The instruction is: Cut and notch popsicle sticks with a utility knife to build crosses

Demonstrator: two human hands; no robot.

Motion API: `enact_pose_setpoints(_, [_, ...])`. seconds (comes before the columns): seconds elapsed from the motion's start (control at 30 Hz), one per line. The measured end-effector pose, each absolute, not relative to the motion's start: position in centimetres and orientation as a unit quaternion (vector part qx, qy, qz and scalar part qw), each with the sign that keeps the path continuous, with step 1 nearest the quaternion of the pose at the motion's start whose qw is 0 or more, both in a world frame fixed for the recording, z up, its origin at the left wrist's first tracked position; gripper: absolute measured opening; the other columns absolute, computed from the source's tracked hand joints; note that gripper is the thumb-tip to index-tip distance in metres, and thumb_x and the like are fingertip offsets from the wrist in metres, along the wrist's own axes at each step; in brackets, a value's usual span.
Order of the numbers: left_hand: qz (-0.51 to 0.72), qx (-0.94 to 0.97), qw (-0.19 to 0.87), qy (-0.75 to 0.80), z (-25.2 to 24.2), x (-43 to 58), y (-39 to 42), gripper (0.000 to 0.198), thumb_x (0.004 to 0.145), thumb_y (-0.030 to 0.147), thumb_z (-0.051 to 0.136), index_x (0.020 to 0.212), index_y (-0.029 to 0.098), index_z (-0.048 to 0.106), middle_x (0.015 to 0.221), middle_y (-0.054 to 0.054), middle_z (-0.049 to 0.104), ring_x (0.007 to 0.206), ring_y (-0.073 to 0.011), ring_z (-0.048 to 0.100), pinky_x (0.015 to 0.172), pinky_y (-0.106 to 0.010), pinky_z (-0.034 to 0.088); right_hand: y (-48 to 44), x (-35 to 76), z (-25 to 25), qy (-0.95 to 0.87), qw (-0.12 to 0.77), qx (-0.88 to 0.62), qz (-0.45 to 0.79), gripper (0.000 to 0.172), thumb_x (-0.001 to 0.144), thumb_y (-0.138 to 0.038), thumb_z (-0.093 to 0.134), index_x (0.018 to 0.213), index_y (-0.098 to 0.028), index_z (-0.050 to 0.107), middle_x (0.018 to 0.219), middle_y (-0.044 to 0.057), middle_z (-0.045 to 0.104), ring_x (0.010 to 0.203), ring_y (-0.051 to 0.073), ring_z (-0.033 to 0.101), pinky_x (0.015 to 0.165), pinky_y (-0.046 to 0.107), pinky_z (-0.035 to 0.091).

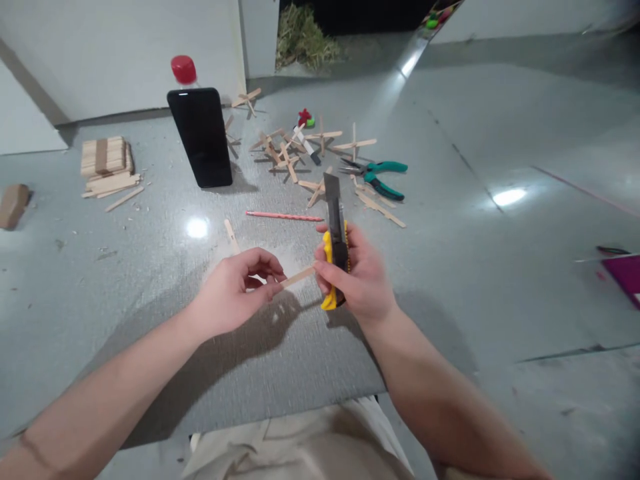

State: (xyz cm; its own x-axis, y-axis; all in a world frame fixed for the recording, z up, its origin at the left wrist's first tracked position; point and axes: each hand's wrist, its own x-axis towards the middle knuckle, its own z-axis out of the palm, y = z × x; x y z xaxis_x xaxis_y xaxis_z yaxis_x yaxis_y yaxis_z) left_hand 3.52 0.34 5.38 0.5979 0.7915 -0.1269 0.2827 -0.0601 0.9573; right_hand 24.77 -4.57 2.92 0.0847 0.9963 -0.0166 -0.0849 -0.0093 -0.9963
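Observation:
My left hand [245, 287] pinches one end of a wooden craft stick [299, 275] above the grey surface. The stick's other end meets the thumb of my right hand [363, 277]. Wrapped in my right hand is a yellow and black utility knife [336, 250], its wide blade out and pointing away from me. Another craft stick [231, 235] lies just beyond my left hand, partly hidden by it. A pink pencil [285, 216] rests on the surface past both hands.
A black phone [203, 140] leans on a red-capped bottle [183, 69]. Stacked craft sticks [104, 157] lie at the left. Several crossed-stick pieces [287, 160] and teal-handled pliers [380, 177] lie ahead. A brown block [14, 205] sits far left.

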Motion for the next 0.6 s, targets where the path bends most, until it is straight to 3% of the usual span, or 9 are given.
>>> enact_pose_setpoints(0.2, [0.227,0.674,0.583,0.392,6.5,3.3,-0.8,0.009,0.084,0.015,0.064,0.092,0.018,0.064,0.086,-0.004,0.072,0.070,-0.0109,0.066,0.059,-0.022,0.055,-5.4,24.8,2.9,-0.425,0.555,-0.492,0.518,0.048,0.079,-0.022,0.075,0.120,-0.027,0.050,0.079,-0.010,0.057,0.045,0.005,0.054,0.042,0.018,0.045])
enact_pose_setpoints(0.6, [0.223,0.702,0.552,0.390,7.5,3.0,-1.6,0.007,0.088,0.014,0.064,0.093,0.017,0.064,0.088,-0.003,0.073,0.072,-0.0098,0.068,0.057,-0.017,0.054,-6.1,24.7,2.7,-0.420,0.547,-0.460,0.559,0.040,0.084,-0.025,0.075,0.117,-0.027,0.053,0.078,-0.008,0.058,0.045,0.005,0.055,0.042,0.017,0.046])
